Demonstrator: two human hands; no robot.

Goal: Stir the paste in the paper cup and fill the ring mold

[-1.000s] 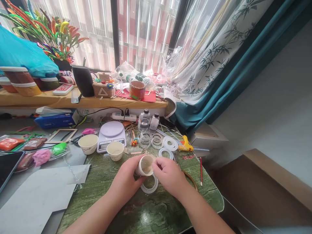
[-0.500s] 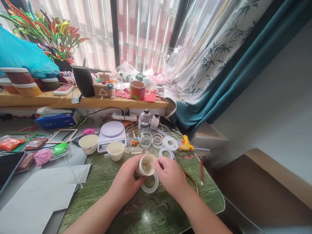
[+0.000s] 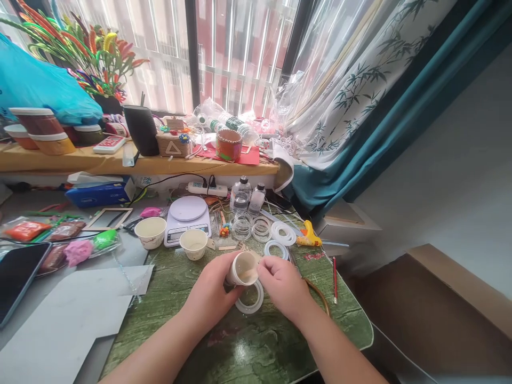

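Clenched round a paper cup (image 3: 242,269), the left hand (image 3: 210,288) hides its base; the right hand's (image 3: 283,285) grip is unclear.

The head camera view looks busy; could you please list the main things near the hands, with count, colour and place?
Held paper cup: one, white, in the left hand.
Standing paper cups: two, white, beyond the hands.
Rings: three, white, right of and under the hands.
Clear ring stacks: two, transparent, beyond the hands.
Kitchen scale: one, white, left of the rings.
Plastic bottles: two, clear, behind the rings.
Glue gun: one, yellow, right of the rings.
Pencil: one, red, far right.
Left hand: one, holding the cup.
Right hand: one, beside the cup.
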